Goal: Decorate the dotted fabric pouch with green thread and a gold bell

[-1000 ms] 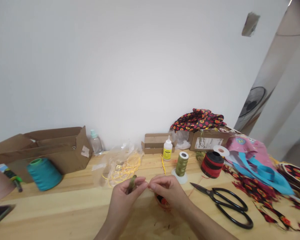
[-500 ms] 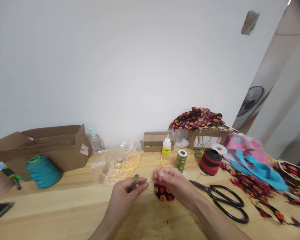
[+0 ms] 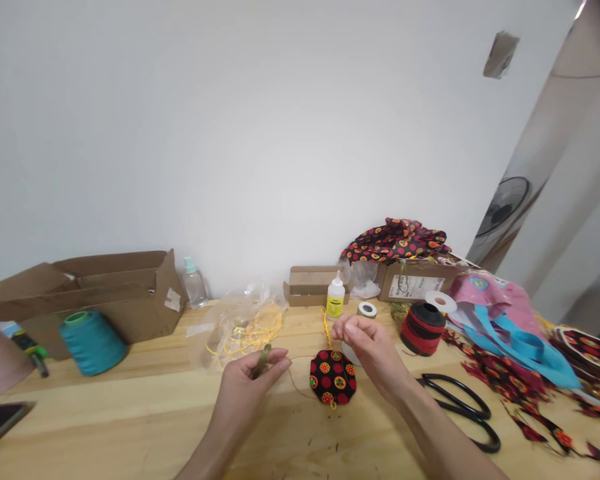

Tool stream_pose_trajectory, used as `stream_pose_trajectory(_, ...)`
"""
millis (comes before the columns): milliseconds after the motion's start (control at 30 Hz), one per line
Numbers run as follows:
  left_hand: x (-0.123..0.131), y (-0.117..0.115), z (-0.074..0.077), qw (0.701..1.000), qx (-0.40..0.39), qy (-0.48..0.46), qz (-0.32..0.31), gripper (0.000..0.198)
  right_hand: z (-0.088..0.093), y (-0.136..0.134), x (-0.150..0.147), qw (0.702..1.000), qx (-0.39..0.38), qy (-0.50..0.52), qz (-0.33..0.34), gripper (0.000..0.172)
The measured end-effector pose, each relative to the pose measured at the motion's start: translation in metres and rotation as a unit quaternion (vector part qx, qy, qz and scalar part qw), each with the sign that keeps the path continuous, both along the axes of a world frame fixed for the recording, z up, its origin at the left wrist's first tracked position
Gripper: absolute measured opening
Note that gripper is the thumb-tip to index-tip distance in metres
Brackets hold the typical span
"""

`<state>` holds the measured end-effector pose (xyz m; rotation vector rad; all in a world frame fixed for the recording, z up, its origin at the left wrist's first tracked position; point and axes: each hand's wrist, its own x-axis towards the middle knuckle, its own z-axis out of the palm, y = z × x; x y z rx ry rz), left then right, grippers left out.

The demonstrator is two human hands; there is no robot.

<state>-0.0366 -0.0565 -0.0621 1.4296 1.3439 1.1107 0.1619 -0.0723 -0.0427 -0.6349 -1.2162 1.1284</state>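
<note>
My left hand [image 3: 247, 387] is closed, thumb against fingers, around a small olive-green thread bundle [image 3: 261, 362]. From its fingertips a thin reddish thread [image 3: 300, 388] hangs in a loop, and a strand stretches toward the right hand. My right hand [image 3: 367, 350] is raised in a pinch at the strand's other side; the tip of what it grips is too small to see well. Between and below the hands, a black padded fabric piece [image 3: 333, 377] with red dots and flowers lies flat on the table. A yellow cord loop [image 3: 333, 405] sticks out at its bottom, and braided yellow cord [image 3: 326, 327] at its top.
Black-handled scissors [image 3: 463, 403] lie partly under my right forearm. Behind stand a glue bottle [image 3: 335, 300], an olive thread spool [image 3: 367, 310] and a red-black spool [image 3: 423, 329]. Leftward are yellow cord in plastic [image 3: 250, 330], a teal thread cone [image 3: 93, 343] and a cardboard box [image 3: 130, 307].
My right hand has moved up and to the right, away from the left, drawing the strand out. The patterned fabric piece, partly covered before, now shows whole.
</note>
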Motion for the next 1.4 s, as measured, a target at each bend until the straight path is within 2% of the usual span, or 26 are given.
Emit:
stream_pose_trajectory(133,0.003,-0.001,-0.005,0.998,-0.023,-0.007,-0.052,0.028,-0.003,-0.001,-0.005,0.999,-0.001,-0.042,-0.013,0.022)
stream_pose_trajectory(233,0.005,-0.001,-0.006,0.997,-0.008,-0.023,-0.075,0.024,-0.001,-0.003,-0.008,0.999,0.001,-0.049,-0.020,0.020)
stream_pose_trajectory(367,0.010,-0.005,0.007,0.999,0.025,-0.029,-0.030,0.023,0.004,-0.006,-0.011,0.998,-0.010,-0.050,-0.021,0.017)
stream_pose_trajectory(500,0.011,-0.004,0.022,0.999,0.039,-0.028,-0.012,0.022,0.002,-0.005,-0.010,0.999,-0.004,-0.028,-0.028,0.018)
stream_pose_trajectory(667,0.003,0.014,0.025,0.994,-0.053,-0.075,0.058,0.040,-0.001,-0.001,-0.006,0.998,0.006,0.028,-0.058,0.021)
stream_pose_trajectory(767,0.009,0.016,0.035,0.996,-0.051,-0.063,0.022,0.040,0.003,-0.002,-0.007,0.998,-0.011,0.002,-0.055,0.018)
stream_pose_trajectory(933,0.040,0.003,0.057,0.998,-0.001,-0.013,-0.066,0.033,0.007,-0.004,-0.008,0.999,-0.003,-0.015,-0.047,0.014)
stream_pose_trajectory(1100,0.055,-0.004,0.052,0.989,0.002,0.001,-0.151,0.021,0.008,-0.003,-0.005,0.998,-0.003,-0.007,-0.059,0.015)
stream_pose_trajectory(1233,0.056,-0.004,0.050,0.985,0.050,0.018,-0.162,0.017,0.006,-0.002,-0.006,0.998,-0.010,0.006,-0.061,0.014)
stream_pose_trajectory(1300,0.055,-0.004,0.057,0.982,0.086,0.055,-0.156,0.019,0.005,-0.001,-0.006,0.998,-0.007,0.010,-0.066,0.014)
stream_pose_trajectory(1400,0.052,-0.003,0.075,0.972,0.145,0.137,-0.125,0.021,0.004,0.000,-0.006,0.997,-0.007,0.008,-0.074,0.015)
